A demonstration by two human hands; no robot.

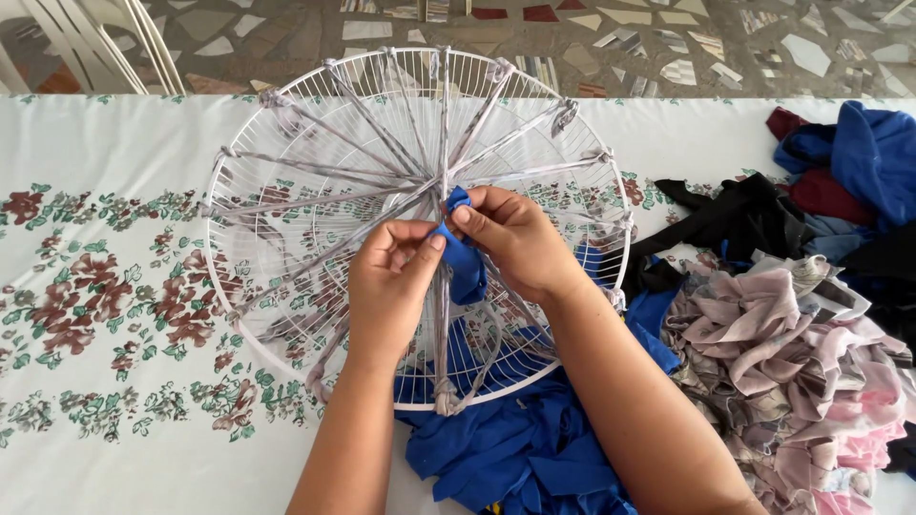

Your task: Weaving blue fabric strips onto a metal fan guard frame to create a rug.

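Observation:
A round white wire fan guard [286,133] lies tilted on the table, with grey cloth strips [324,172] tied across it like spokes meeting at the middle. My left hand [391,281] and my right hand [515,243] meet at that middle. Both pinch a blue cloth strip [465,267] that is looped around the crossing spokes. The strip hangs down between my hands toward a heap of blue fabric [506,448] under the guard's near edge.
A floral tablecloth [105,315] covers the table. At the right lies a pile of pink and grey fabric scraps [792,372], with black [744,219], blue [873,153] and dark red cloth behind it. White chair legs [86,43] stand on the mosaic floor beyond.

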